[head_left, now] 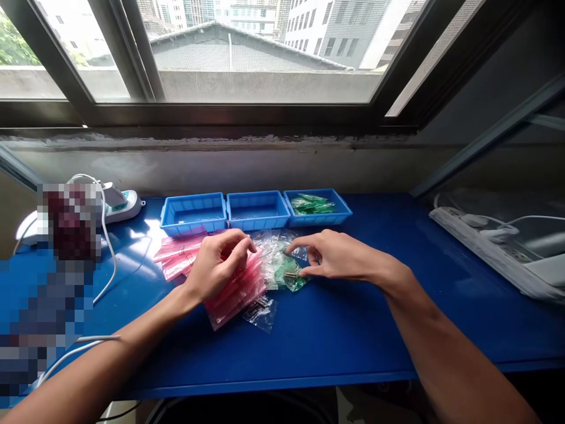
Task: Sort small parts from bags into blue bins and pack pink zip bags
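Note:
My left hand (217, 262) is over a pile of pink plastic bags (233, 297), its fingers curled and the thumb close to the index finger. Whether it holds anything is hidden. To the right, my right hand (333, 254) has thumb and index finger spread apart. Its thumb tip is at the edge of a green plastic bag (293, 280) with small brass-coloured pieces in or on it. Clear plastic bags (267, 250) lie between the hands. Another clear bag (262, 315), with small dark pieces, sits at the near edge of the pink pile.
Three blue bins stand behind the bags: a left bin (194, 226), a middle bin (259, 222) and a right bin (320, 220) holding green bags (312, 204). White power strips lie at left (126, 206) and right (485, 247) on the blue table (335, 341). A white cable (108, 247) trails at left.

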`<move>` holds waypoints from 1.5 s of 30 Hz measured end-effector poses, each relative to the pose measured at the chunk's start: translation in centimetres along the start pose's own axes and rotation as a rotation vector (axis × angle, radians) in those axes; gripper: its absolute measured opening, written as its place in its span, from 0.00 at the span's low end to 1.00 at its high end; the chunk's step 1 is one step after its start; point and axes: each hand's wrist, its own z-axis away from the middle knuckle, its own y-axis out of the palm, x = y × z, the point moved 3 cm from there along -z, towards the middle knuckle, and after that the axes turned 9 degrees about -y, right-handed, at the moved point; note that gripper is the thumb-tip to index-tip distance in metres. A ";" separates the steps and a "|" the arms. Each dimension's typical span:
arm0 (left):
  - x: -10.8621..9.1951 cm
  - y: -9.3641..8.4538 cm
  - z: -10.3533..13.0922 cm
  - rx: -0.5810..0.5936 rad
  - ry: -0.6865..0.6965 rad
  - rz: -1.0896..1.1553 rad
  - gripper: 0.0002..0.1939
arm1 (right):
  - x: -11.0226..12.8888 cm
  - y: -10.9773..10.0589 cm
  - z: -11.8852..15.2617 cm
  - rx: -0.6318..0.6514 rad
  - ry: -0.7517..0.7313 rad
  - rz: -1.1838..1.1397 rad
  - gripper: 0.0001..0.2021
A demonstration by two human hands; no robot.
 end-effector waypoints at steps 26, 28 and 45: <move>-0.5 0.0 0.0 -0.033 -0.004 -0.055 0.12 | 0.8 -1.0 -0.2 -0.491 -0.228 -0.881 0.15; -0.4 0.1 0.0 -0.027 -0.011 -0.049 0.12 | 1.9 -0.1 -0.9 -0.526 -0.262 -0.939 0.16; 0.5 0.0 -0.2 -0.084 -0.074 0.021 0.15 | 3.2 2.7 -2.0 -0.612 -0.246 -0.921 0.13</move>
